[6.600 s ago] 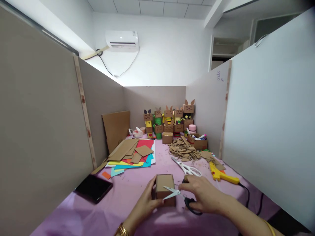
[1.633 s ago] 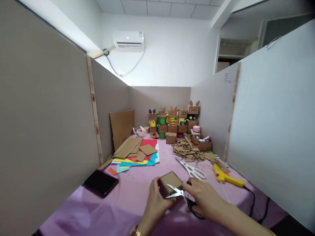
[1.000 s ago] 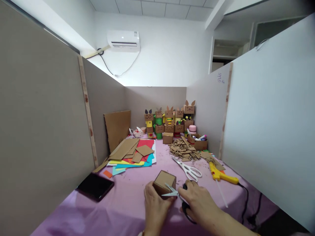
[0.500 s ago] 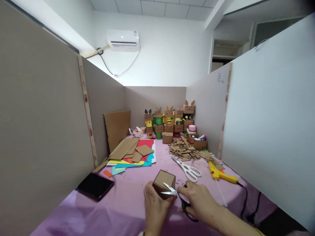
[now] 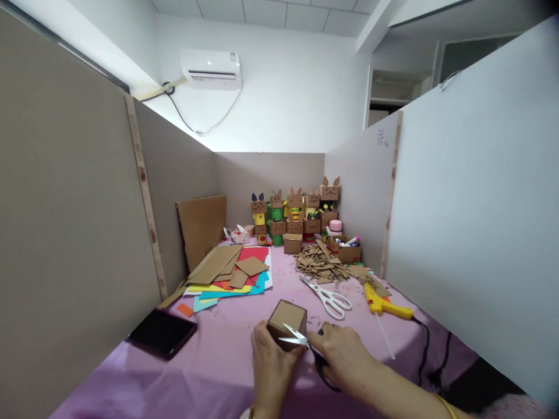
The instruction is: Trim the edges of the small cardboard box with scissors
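A small brown cardboard box sits low in the middle of the head view, tilted a little. My left hand is closed around its near left side. In my right hand is a pair of scissors with black handles, my fingers through the loops. Their blades are slightly parted and lie across the box's near right edge, pointing left. Whether the blades touch the cardboard, I cannot tell. Beyond the box lies a second, white-handled pair of scissors.
A yellow glue gun with its cord lies at right, a black phone at left. Coloured paper and cardboard sheets are stacked behind. Cardboard scraps, a marker box and several cardboard animal figures stand farther back.
The whole view has shifted slightly, moving everything a little left. The black-handled scissors' blades look a bit closer together over the box; both hands keep their holds.
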Demonstrator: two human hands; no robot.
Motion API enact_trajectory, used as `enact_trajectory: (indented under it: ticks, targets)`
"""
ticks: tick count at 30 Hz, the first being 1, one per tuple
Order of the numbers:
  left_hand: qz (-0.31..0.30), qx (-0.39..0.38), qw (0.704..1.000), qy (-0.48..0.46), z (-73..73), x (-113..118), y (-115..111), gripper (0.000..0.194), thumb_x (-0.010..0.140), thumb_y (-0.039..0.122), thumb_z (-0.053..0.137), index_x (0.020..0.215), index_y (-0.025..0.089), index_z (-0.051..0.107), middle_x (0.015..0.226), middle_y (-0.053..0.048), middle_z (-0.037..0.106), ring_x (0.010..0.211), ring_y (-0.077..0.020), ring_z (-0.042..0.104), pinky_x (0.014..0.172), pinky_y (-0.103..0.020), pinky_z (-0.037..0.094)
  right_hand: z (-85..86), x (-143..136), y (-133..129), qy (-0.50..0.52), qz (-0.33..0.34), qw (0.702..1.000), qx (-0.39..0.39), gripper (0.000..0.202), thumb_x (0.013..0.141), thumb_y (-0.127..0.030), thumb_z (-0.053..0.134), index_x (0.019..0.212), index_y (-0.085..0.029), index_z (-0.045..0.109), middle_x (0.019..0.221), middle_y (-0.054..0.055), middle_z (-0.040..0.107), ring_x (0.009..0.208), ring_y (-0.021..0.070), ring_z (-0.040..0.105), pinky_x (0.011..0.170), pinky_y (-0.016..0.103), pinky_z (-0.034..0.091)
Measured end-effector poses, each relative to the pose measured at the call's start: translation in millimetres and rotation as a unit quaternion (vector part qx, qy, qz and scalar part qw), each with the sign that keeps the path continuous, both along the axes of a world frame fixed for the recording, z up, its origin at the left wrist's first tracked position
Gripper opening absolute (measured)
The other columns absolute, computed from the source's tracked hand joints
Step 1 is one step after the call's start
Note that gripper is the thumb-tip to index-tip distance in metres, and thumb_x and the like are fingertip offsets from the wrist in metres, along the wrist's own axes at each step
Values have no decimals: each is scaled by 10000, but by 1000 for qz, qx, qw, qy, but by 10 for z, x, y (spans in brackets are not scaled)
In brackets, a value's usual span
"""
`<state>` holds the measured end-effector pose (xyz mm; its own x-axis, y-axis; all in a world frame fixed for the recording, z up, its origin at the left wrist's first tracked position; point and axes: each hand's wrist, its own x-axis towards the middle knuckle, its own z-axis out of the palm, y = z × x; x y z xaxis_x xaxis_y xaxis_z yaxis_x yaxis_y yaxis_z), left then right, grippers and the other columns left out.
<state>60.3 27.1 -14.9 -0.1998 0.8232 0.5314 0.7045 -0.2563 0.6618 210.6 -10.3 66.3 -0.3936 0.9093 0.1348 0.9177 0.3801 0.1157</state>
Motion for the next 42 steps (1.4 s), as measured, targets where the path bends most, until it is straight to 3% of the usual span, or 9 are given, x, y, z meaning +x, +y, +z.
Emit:
enact_trajectory:
  ticks: [12,27,42]
  targets:
    - [7,17,1000,-5,6,-11,-12,610,608,348,664,1084,103,371,1005,-111,477,988,-291,484,867,-412,425,52,6,4,-15,11,1000,2,220,745,-246,578,949,-196,642,890,120,704,776,252,670,602,280,461]
    - [22,24,999,27,-21,-17,21,733,595,444,688,1119,25,393,1037,-161,491,1017,-315,476,897,-436,422,95,35,21,-22,9,1000,-6,179,782,-245,568,931,-204,658,869,103,724,775,239,685,605,266,461]
    - [13,21,1000,2,-17,-20,20,686,577,405,690,1092,60,396,1021,-150,505,997,-305,496,870,-414,430,149,-51,47,-34,5,999,-16,250,765,-391,633,905,-188,678,850,106,732,782,257,688,616,277,482]
